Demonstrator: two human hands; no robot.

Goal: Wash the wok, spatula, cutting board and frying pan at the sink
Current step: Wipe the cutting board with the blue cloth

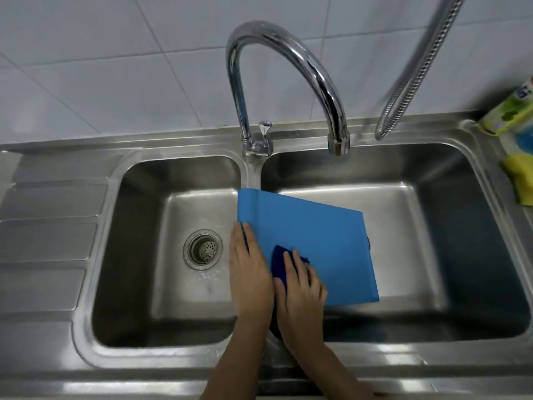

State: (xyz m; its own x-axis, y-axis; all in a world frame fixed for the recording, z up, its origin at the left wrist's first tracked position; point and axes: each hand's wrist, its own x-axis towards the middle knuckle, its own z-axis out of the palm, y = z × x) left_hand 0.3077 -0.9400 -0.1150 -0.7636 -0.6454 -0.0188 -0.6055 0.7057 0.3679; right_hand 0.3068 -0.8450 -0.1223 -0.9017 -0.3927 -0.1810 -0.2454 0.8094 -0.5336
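Cutting board [305,241] tilted over sink divider [251,171], below faucet [288,82] | left hand [249,269] fingers flat, steadying its edge | right hand [300,287] fingers pressing dark cloth [281,256], scrubbing, apparently.

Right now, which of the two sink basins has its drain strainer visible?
The left basin: its round drain strainer shows. In the right basin, no drain shows.

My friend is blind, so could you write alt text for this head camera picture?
A person's left hand steadies a blue cutting board over a double steel sink while the right hand presses a dark blue cloth on it. A curved tap arches above, with no water visibly running.
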